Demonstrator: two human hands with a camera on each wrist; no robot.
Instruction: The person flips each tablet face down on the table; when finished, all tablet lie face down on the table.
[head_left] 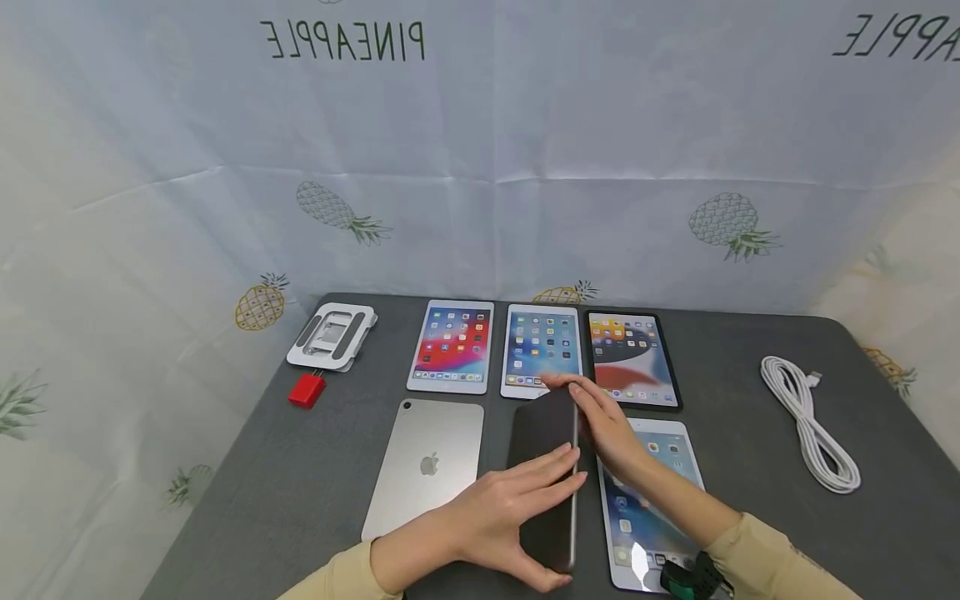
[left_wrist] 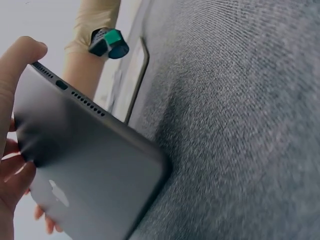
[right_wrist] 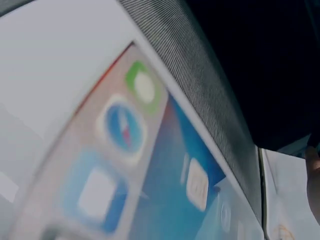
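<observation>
A dark grey tablet (head_left: 547, 433) is tilted up on one long edge at the middle of the table. Thumb at its near end and fingers along its raised edge, my left hand (head_left: 502, 508) holds it. My right hand (head_left: 603, 421) grips its far corner. In the left wrist view, the tablet's back (left_wrist: 100, 160) carries an apple logo, and the port edge faces me. Under my right forearm lies a white-bordered tablet (head_left: 621, 500) with its screen lit; that screen (right_wrist: 150, 150) fills much of the right wrist view.
A silver tablet (head_left: 427, 467) lies back up at left. Behind are two white-bordered tablets (head_left: 452, 342) (head_left: 543, 346) and a black-bordered one (head_left: 633, 358), screens lit. A white folding stand (head_left: 330, 333) and red charger plug (head_left: 307, 390) lie far left; a coiled white cable (head_left: 810, 425) lies right.
</observation>
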